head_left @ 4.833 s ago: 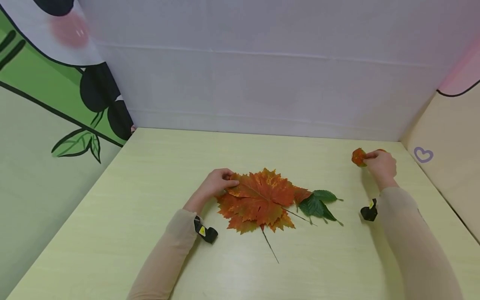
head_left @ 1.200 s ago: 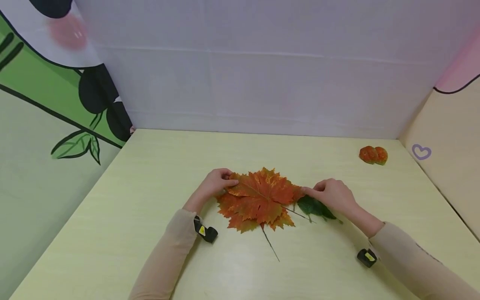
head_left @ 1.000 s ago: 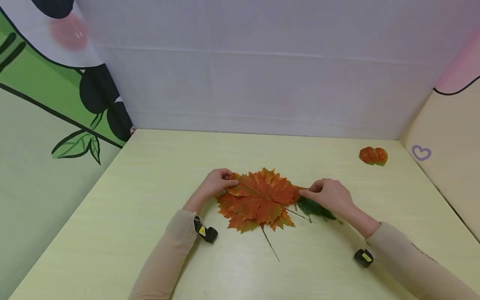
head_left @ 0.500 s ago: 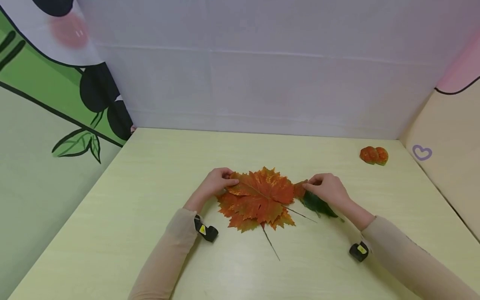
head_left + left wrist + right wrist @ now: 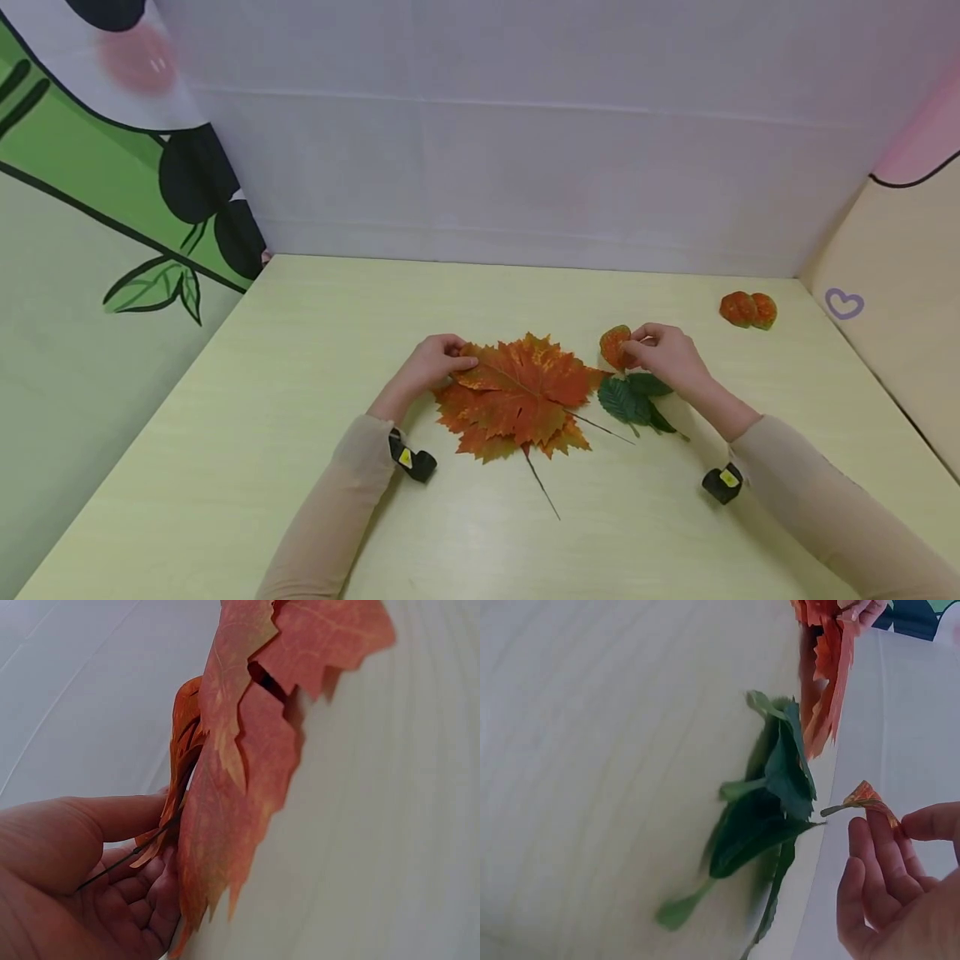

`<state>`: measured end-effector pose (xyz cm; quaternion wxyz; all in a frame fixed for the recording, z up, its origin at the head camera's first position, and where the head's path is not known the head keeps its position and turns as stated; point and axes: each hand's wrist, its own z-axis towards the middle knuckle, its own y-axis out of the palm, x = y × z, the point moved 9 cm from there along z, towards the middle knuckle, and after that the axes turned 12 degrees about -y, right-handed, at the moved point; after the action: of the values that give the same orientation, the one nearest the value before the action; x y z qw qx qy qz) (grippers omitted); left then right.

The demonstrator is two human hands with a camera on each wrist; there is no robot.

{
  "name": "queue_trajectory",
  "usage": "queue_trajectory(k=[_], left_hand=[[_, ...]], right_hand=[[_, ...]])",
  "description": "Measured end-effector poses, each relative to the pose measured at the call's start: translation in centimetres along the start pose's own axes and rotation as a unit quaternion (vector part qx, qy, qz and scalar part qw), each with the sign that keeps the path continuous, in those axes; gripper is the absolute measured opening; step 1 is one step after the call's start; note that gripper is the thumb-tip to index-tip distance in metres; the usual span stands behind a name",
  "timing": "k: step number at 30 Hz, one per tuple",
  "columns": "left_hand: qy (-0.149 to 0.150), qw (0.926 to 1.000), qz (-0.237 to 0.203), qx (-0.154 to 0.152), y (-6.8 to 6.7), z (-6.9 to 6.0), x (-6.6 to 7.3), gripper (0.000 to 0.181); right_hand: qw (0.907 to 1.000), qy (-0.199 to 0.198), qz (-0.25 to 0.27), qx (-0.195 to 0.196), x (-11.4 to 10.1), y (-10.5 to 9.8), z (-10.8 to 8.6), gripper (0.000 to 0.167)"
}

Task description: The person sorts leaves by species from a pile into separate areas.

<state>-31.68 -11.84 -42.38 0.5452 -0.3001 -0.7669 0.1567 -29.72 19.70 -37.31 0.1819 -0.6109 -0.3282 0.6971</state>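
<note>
- The right hand (image 5: 667, 357) has its thumb and fingers pinched together on a small orange leaf (image 5: 614, 346), which sits at the fingertips, on the side facing the maple-leaf pile (image 5: 521, 400).
- The left hand (image 5: 435, 364) clamps the pile's far left edge between thumb and fingers, so the pile lies directly right of that hand.
- Green leaves (image 5: 626, 398) cluster just right of the pile, nearer than the small orange leaf.
- Two rounded orange leaves (image 5: 748, 310) rest together on the surface (image 5: 300, 350), well right of the pile and farther back.
</note>
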Motion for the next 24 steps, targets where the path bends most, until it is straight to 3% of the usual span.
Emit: queue_trajectory(k=[11,24], left_hand=[[-0.012,0.9999,-0.006,0.002,-0.1,-0.2,-0.1,0.026],[-0.02,0.9997,-0.01,-0.001,-0.1,0.0,-0.1,0.026]], right_hand=[[0.9981,-0.003,-0.033,0.052,1.1,-3.3,1.3,0.031],[0.995,0.03,-0.038,0.087,3.5,-5.9,2.1,0.034]])
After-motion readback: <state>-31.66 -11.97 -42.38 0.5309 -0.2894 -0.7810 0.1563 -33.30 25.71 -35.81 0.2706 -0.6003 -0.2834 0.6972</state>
